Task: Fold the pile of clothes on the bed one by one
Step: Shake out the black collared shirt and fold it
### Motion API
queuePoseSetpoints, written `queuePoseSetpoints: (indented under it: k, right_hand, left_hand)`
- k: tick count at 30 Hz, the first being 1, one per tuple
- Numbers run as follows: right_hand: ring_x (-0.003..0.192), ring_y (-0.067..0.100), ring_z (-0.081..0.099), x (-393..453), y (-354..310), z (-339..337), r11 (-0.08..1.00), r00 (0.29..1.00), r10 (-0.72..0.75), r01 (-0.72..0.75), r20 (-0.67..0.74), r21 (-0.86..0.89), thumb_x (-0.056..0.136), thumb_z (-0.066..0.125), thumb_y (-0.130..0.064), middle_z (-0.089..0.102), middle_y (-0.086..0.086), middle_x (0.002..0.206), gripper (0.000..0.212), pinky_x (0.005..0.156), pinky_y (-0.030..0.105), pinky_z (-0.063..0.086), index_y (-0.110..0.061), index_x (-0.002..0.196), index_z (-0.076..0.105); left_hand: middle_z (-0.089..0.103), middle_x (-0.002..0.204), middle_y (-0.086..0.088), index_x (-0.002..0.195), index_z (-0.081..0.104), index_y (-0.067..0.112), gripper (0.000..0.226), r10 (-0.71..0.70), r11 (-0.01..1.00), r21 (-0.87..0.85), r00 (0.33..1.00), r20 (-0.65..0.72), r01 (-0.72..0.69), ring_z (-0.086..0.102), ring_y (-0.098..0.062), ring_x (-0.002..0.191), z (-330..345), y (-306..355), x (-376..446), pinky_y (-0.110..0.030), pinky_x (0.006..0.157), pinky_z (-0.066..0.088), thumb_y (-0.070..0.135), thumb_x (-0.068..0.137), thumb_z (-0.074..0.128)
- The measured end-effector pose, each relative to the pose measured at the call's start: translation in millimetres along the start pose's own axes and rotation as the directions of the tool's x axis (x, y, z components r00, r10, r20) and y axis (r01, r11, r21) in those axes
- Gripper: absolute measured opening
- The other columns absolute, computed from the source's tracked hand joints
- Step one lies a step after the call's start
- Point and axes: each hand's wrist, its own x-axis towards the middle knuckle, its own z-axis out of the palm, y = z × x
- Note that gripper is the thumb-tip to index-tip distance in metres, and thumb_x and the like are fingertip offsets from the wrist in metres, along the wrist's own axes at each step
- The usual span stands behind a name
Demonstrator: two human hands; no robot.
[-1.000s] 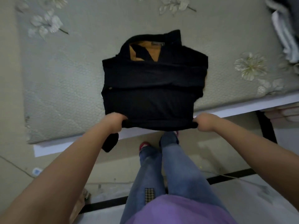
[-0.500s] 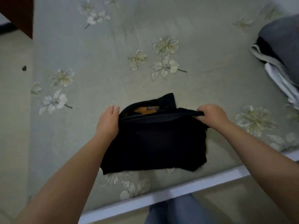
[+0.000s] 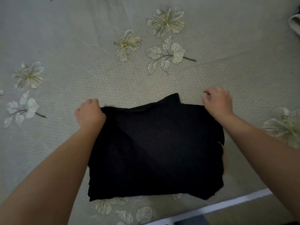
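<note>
A black garment [image 3: 155, 150] lies folded into a rough rectangle on the grey-green floral bedspread [image 3: 227, 65], near the bed's front edge. Its collar tip pokes out at the top middle. My left hand [image 3: 89, 114] grips the garment's top left corner, with the cloth edge running under the palm. At the top right corner my right hand [image 3: 217, 103] is blurred, with fingers loosely curled just past the cloth and nothing visibly in them.
A bit of the pile of other clothes [image 3: 295, 21] shows at the far right edge. The bed's white front rail [image 3: 227, 204] runs along the bottom right, with floor below it.
Both hands carried the garment's near hem up and over to its far edge, halving it and covering the orange collar lining. The right hand has since loosened at the corner.
</note>
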Motion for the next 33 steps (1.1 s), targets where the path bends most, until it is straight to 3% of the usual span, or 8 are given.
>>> queuePoseSetpoints:
  k: [5,7,11,14,18,24,28,33]
  right_hand:
    - [0.101,0.037,0.052,-42,18,7,0.992,1.000,0.011,-0.011,0.002,0.128,0.088,0.053,-0.008,0.063,0.021,0.100,0.020,0.090,0.034,0.031,0.002,0.098,0.067]
    - [0.096,0.040,0.056,-75,28,7,0.988,0.999,0.035,-0.033,-0.017,0.149,0.084,0.060,-0.010,0.064,0.025,0.097,0.021,0.090,0.038,0.034,0.006,0.098,0.066]
    - [0.117,0.034,0.043,-147,39,15,0.913,0.941,0.285,-0.324,0.180,0.248,0.077,0.071,-0.030,0.048,0.019,0.126,0.061,0.101,0.042,0.032,-0.001,0.126,0.046]
    - [0.132,0.032,0.028,-191,41,26,0.854,0.853,0.441,-0.494,0.278,0.165,0.071,0.074,-0.043,0.032,0.017,0.142,0.084,0.109,0.044,0.025,-0.005,0.135,0.034]
    - [0.127,0.039,0.033,-225,29,38,0.837,0.861,0.484,-0.508,0.158,0.203,0.072,0.076,-0.030,0.040,0.023,0.134,0.046,0.104,0.046,0.025,0.000,0.103,0.063]
    - [0.115,0.041,0.044,-216,27,44,0.765,0.840,0.527,-0.536,0.133,0.356,0.075,0.071,-0.009,0.054,0.023,0.119,0.016,0.095,0.048,0.035,0.003,0.083,0.069]
    - [0.099,0.050,0.052,-210,37,36,0.764,0.875,0.484,-0.412,-0.019,0.496,0.065,0.074,0.006,0.060,0.031,0.103,0.009,0.085,0.050,0.043,0.008,0.071,0.068]
    - [0.108,0.038,0.048,-200,56,32,0.626,0.796,0.604,-0.491,0.022,0.606,0.081,0.064,-0.003,0.056,0.024,0.112,0.010,0.092,0.038,0.036,0.007,0.081,0.063]
  left_hand:
    - [0.054,0.111,-0.017,0.103,0.053,0.000,0.026,0.205,0.977,-0.069,0.978,0.034,-0.202,0.050,-0.033,0.104,24,24,-19,-0.040,0.084,0.040,-0.002,0.079,0.044]
    - [0.044,0.134,-0.020,0.124,0.048,0.001,0.041,0.319,0.947,-0.051,0.946,0.048,-0.317,0.038,-0.034,0.127,33,36,-35,-0.042,0.100,0.033,0.000,0.083,0.044]
    - [0.022,0.151,-0.016,0.139,0.033,0.005,0.051,0.531,0.846,0.001,0.845,0.063,-0.532,0.013,-0.029,0.142,42,59,-61,-0.042,0.113,0.013,0.005,0.089,0.041]
    - [0.019,0.152,-0.014,0.140,0.032,0.007,0.051,0.708,0.695,0.023,0.689,0.154,-0.719,0.009,-0.027,0.142,47,90,-75,-0.040,0.114,0.012,0.007,0.090,0.039]
    - [0.018,0.153,-0.009,0.142,0.029,0.011,0.049,0.805,0.547,0.023,0.533,0.260,-0.837,0.009,-0.024,0.143,52,148,-88,-0.039,0.113,0.015,0.011,0.093,0.039]
    - [0.005,0.156,-0.004,0.145,0.018,0.024,0.060,0.863,0.374,0.124,0.394,0.315,-0.919,0.000,-0.023,0.143,50,220,-94,-0.041,0.113,0.012,0.009,0.092,0.043]
    - [0.002,0.155,-0.008,0.130,0.044,0.019,0.042,0.823,0.294,0.300,0.400,0.403,-0.907,-0.004,-0.025,0.143,45,255,-93,-0.049,0.113,0.001,0.013,0.089,0.053]
    - [0.031,0.143,-0.016,0.113,0.054,0.004,0.027,0.873,0.397,0.314,0.460,0.160,-0.863,0.016,-0.030,0.138,34,279,-82,-0.053,0.113,0.003,0.002,0.086,0.048]
